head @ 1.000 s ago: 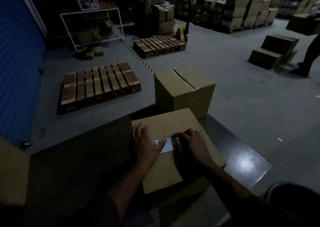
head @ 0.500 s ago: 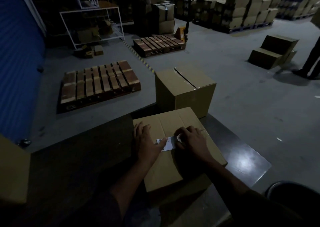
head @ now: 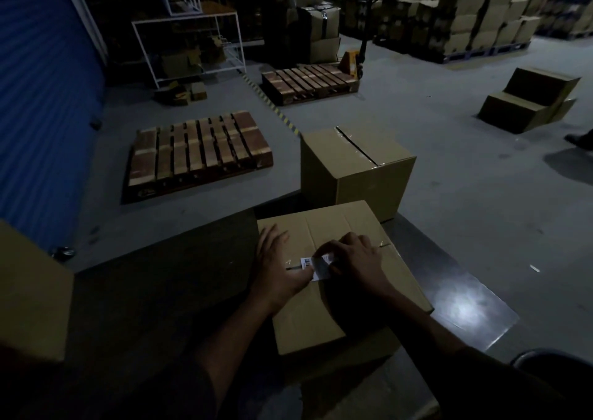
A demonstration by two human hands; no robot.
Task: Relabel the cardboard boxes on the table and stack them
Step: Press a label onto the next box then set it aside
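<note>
Cardboard box (head: 333, 294): lies flat on the dark table (head: 154, 291), directly in front of us; its top flaps are closed along a taped seam.
Label (head: 316, 267): a small white slip with a barcode at its left end, sitting on the box top over the seam, between our two hands.
Left hand (head: 277, 267): we rest it flat on the box top, fingers straight and slightly spread, thumb tip touching the label's left edge.
Right hand (head: 356, 259): we curl its fingers down onto the label's right part; the fingertips pinch or press that edge, and we cannot tell which.
Second box (head: 356, 172): stands upright just beyond the first, at the table's far edge, taped across its top.
Third box (head: 30, 294): only partly in view at the left frame edge.
Table: dark and glossy, with a bright reflection near its right corner.
Floor: grey concrete; we see two wooden pallets (head: 199, 153), a yellow pallet jack (head: 353, 61) and loose cartons (head: 529, 101) at the right.
Background: stacked cartons, a white frame rack (head: 189, 47), and a blue shutter (head: 41, 82) at the left.
</note>
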